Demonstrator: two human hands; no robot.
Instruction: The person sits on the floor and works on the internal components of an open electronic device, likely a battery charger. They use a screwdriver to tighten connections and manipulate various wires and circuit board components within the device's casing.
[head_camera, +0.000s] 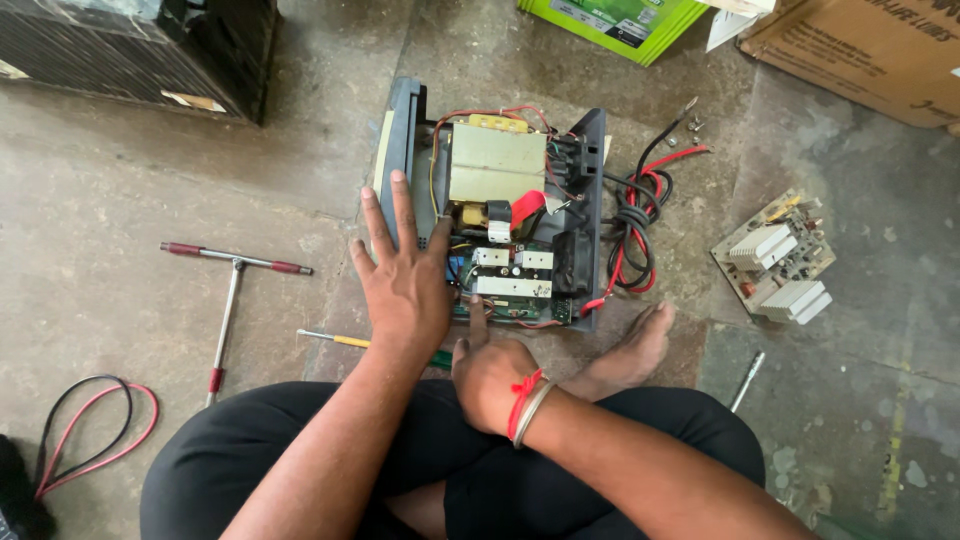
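Observation:
An opened grey electrical unit (592, 150) lies on the concrete floor in front of me. Inside it are a large transformer (497, 163) and a green circuit board (512, 288) with white heat sinks. My left hand (405, 285) lies flat with fingers spread on the unit's left side panel and holds nothing. My right hand (487, 375), with a red thread and a bangle at the wrist, has its fingers curled. Its index finger points onto the near edge of the circuit board. Red and black cables (635, 225) coil out of the unit's right side.
A loose circuit board (780, 260) lies at the right, a T-handle wrench (232, 275) at the left, and a yellow-handled screwdriver (335, 339) by my left wrist. A red-and-black cable loop (90, 430), a metal rod (748, 378), a green box (610, 20), a cardboard box (870, 50) and my bare foot (630, 355) surround the unit.

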